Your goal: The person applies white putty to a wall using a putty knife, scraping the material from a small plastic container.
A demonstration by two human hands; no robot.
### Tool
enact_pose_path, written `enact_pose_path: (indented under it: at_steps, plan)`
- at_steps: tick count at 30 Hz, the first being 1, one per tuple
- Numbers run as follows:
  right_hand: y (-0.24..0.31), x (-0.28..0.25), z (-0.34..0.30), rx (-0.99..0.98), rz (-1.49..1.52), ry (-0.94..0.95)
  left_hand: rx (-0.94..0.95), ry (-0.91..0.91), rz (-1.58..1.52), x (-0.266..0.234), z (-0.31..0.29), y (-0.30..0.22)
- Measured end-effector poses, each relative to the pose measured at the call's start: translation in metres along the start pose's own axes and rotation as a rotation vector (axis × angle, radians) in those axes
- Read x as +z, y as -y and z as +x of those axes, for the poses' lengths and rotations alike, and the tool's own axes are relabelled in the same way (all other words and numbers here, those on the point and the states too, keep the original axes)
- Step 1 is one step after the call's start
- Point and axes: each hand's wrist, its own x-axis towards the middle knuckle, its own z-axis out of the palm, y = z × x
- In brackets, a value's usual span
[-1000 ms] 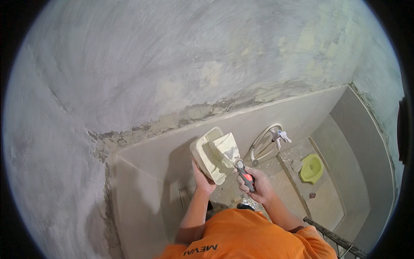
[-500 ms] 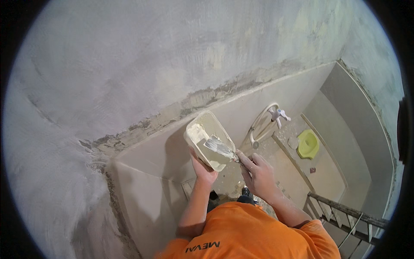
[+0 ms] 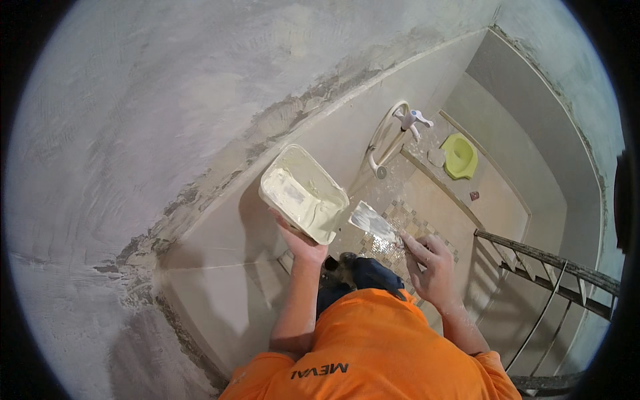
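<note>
My left hand (image 3: 301, 241) grips a cream plastic tub (image 3: 337, 193) from below and along its near side. Inside the tub lies whitish wall putty (image 3: 288, 191), smeared over the bottom and walls. My right hand (image 3: 432, 267) is closed round the handle of a putty knife (image 3: 375, 223), its blade pointing up and left. A film of putty coats the blade. The knife is apart from the tub, just to its right.
A partly plastered grey wall (image 3: 167, 107) meets a tiled wall (image 3: 220, 247) along a rough edge. Below are a shower tap with hose (image 3: 408, 121), a yellow-green squat toilet (image 3: 460, 157), a low ledge (image 3: 443, 187) and mosaic floor (image 3: 400, 220). A metal ladder (image 3: 547, 257) stands at right.
The putty knife has come out of the tub and moved right and down with my right hand. The tub has shifted slightly up and left in view, and the camera has turned.
</note>
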Motion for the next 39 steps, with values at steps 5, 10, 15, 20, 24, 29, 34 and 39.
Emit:
enact_pose_path:
  at_steps: [5,10,15,20,24,29,34,39]
  plan:
    - [0.019,-0.018,0.035,-0.195,-0.140,0.092,-0.049,-0.047,0.000,0.001,-0.010,-0.006]
    - [0.025,-0.011,0.053,-0.402,-0.270,0.242,-0.064,-0.134,0.087,0.019,-0.015,-0.025]
    - [0.021,-0.024,0.090,-0.510,-0.276,0.486,-0.095,-0.158,0.138,0.008,-0.016,-0.035]
    - [-0.004,-0.037,0.144,-0.443,0.057,0.712,-0.185,-0.159,0.080,0.005,-0.023,-0.033]
    - [-0.036,-0.036,0.172,-0.094,0.533,0.894,-0.299,-0.146,0.014,0.001,-0.023,-0.026]
    - [-0.063,0.004,0.160,0.253,1.248,0.816,-0.303,-0.102,-0.004,0.024,-0.027,-0.035]
    - [-0.046,0.031,0.147,0.284,1.636,0.703,-0.236,-0.071,0.027,0.036,-0.037,-0.051]
    - [-0.024,0.043,0.164,0.383,1.633,0.300,-0.173,0.000,0.110,0.038,-0.032,-0.062]
